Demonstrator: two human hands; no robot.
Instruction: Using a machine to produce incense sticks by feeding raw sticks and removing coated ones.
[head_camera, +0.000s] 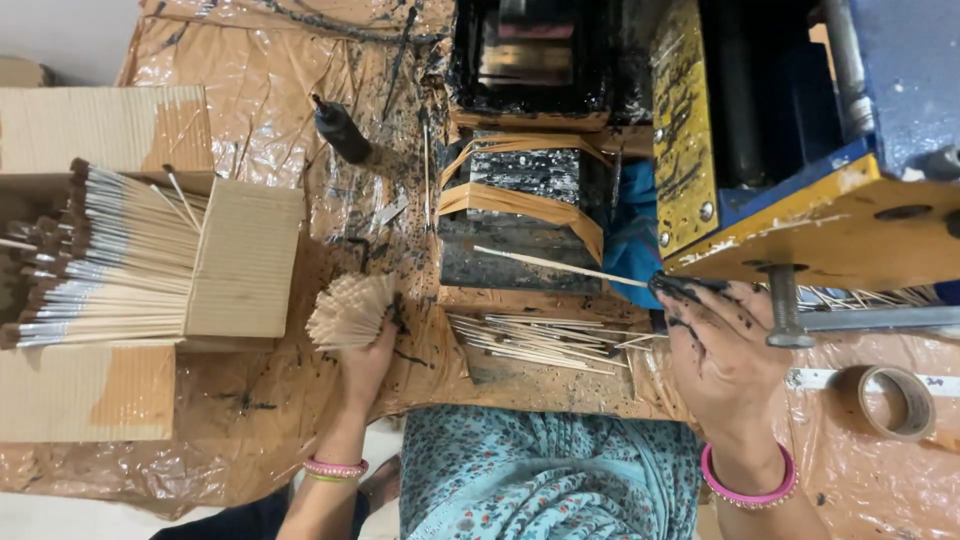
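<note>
We feed thin sticks at the ink-stained desk (300, 90).
Our left hand (365, 365), at seven o'clock, fingers wrapped around a fanned bundle of pale wooden sticks (348, 310); our right hand (722, 355), at four o'clock, fingers pinching a single thin wooden stick (560, 264).

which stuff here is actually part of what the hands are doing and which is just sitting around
In use:
left hand gripping a bundle of thin sticks
right hand, ink-stained, holding a single stick at the blue and yellow machine
loose sticks between the hands
cardboard box of tipped sticks

Lying about:
tape roll
black bottle
</note>
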